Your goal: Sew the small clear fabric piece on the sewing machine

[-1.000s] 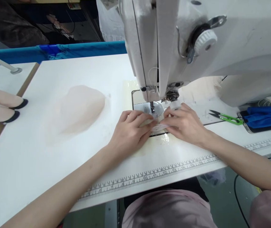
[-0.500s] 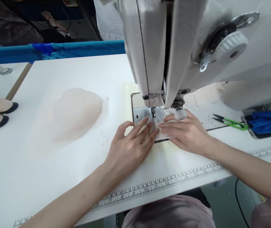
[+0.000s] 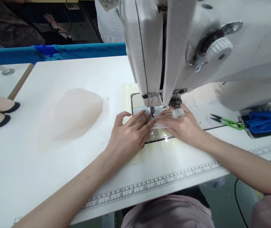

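Note:
A sewing machine [image 3: 147, 47] rises over the table, its needle and presser foot [image 3: 152, 111] set between my two hands. Under the foot lies a thin, whitish, see-through strip of fabric [image 3: 158, 126], largely hidden by fingers. My left hand [image 3: 132, 133] rests left of the foot, fingers spread and fingertips pressing on the strip. From the right, my right hand [image 3: 179, 125] has its fingers close together on the strip's other end, the thumb side low; the grip is partly hidden. A larger sheer beige fabric piece [image 3: 78, 110] lies flat to the left.
Green-handled thread snips [image 3: 230, 123] lie at right, beside a dark tray [image 3: 249, 131] with blue cloth [image 3: 268, 122]. A printed ruler [image 3: 145, 188] runs along the front edge. Beige pieces with black ends [image 3: 3, 109] stick in at far left. Blue cloth [image 3: 85, 50] lines the back edge.
Both hands have shifted slightly away from me, toward the back of the machine, with the strip. More of the metal plate's front now shows. The view has turned a little.

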Action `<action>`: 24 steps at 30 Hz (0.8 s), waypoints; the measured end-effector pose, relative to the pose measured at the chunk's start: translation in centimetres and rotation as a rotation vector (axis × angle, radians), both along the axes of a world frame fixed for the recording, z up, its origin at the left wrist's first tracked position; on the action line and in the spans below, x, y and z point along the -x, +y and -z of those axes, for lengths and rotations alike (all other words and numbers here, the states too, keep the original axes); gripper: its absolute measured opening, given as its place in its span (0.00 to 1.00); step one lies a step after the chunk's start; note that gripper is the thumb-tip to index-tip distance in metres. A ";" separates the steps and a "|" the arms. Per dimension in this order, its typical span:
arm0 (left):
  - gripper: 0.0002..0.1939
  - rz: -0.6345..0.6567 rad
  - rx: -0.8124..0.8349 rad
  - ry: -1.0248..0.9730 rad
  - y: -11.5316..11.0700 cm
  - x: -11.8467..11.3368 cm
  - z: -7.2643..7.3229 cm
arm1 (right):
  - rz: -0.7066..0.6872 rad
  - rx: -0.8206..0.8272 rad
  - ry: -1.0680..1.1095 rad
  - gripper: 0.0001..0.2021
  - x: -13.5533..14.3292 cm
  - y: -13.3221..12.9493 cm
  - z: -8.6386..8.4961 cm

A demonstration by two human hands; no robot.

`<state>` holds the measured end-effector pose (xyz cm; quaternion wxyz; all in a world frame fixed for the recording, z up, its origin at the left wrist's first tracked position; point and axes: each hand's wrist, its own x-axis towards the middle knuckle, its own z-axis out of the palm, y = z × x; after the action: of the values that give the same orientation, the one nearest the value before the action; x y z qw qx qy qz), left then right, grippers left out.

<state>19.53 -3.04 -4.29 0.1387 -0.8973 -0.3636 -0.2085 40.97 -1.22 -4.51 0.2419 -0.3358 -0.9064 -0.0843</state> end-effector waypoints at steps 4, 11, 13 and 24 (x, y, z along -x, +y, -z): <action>0.12 -0.012 -0.012 0.013 0.2 0.0 0.1 | 0.026 -0.044 -0.013 0.10 0.1 0.1 0.0; 0.12 0.002 -0.064 0.049 -1.4 -0.2 -0.4 | -0.008 -0.043 -0.079 0.12 0.0 -0.8 -0.3; 0.11 0.006 -0.058 0.049 -1.6 -0.2 -0.4 | -0.011 -0.062 -0.082 0.12 -0.1 -0.9 -0.2; 0.10 0.003 -0.071 0.036 -0.9 -0.2 -0.4 | 0.011 -0.061 -0.100 0.12 0.0 -0.7 -0.1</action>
<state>19.70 -3.97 -3.90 0.1766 -0.8959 -0.3520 -0.2055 40.95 -1.97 -4.41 0.2058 -0.3286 -0.9126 -0.1301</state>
